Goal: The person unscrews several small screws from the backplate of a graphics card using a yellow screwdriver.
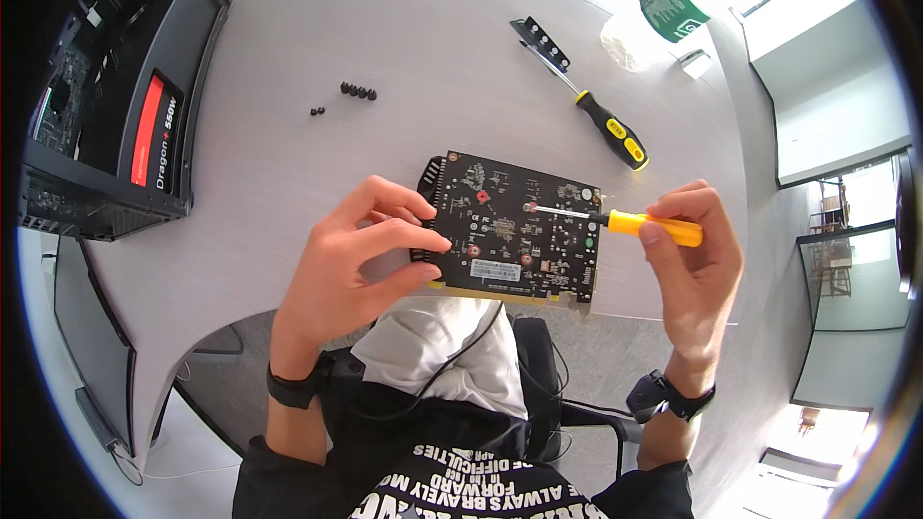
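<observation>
I have the left hand (361, 250) holding the graphics card (500, 231) by its left end, thumb and fingers spread across the corner. The right hand (707, 269) is closed around the yellow-handled screwdriver (630, 223), its tip apparently meeting the card at a red-ringed spot. The card lies back side up, right by the front edge of the table (288, 19); I can't tell whether it rests flat or is partly lifted, since its underside is hidden from me.

What worries me most is the shaft's slant. It seems to lean well over the board, so a push off-axis could make the tip skid and scratch the traces or knock off a small part. My second worry is support: only the left end is held, so pressure farther right could make the card pivot or rock. Being so near the edge, it could then slide toward the lap, and the gold edge connector (500, 295) faces that way.

The row of small black screws (359, 91) and the loose pair (317, 111) sit well apart from the card, but a sweeping left sleeve could scatter them. The black-and-yellow screwdriver (612, 130) might roll if bumped.
</observation>
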Demonstrator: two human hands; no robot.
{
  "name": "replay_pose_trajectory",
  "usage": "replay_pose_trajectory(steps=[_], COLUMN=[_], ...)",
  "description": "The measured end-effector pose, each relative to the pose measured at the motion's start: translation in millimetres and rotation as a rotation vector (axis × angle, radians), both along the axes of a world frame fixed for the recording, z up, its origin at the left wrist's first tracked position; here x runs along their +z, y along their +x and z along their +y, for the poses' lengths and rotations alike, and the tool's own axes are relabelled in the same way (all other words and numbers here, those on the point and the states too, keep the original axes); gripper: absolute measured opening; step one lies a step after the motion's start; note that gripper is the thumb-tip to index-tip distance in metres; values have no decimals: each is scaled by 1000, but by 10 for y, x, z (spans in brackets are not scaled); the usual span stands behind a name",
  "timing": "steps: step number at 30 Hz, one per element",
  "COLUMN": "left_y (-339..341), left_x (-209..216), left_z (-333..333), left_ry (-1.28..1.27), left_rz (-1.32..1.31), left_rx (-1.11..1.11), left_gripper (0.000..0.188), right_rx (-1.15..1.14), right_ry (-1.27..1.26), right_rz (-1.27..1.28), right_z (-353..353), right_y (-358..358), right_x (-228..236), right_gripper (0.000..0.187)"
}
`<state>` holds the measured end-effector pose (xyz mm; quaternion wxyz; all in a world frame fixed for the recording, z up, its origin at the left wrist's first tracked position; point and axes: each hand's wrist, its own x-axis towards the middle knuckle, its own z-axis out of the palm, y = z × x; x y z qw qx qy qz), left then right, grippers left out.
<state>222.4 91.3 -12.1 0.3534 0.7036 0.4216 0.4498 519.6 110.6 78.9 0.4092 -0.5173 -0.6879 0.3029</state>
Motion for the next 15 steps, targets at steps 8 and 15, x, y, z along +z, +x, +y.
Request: replay_pose_trajectory(steps=[8,15], left_y=[142,203], left_x=[103,103], left_z=[-35,-65], left_ry=[89,97], left_rz=[46,46], left_rx=[141,255], left_gripper=[34,28], right_rx=[51,150], right_ry=[-75,-76], right_rz=[199,218], right_z=[-108,-102], right_y=[-106,-286], right_x=[-189,-244], right_gripper=[14,14])
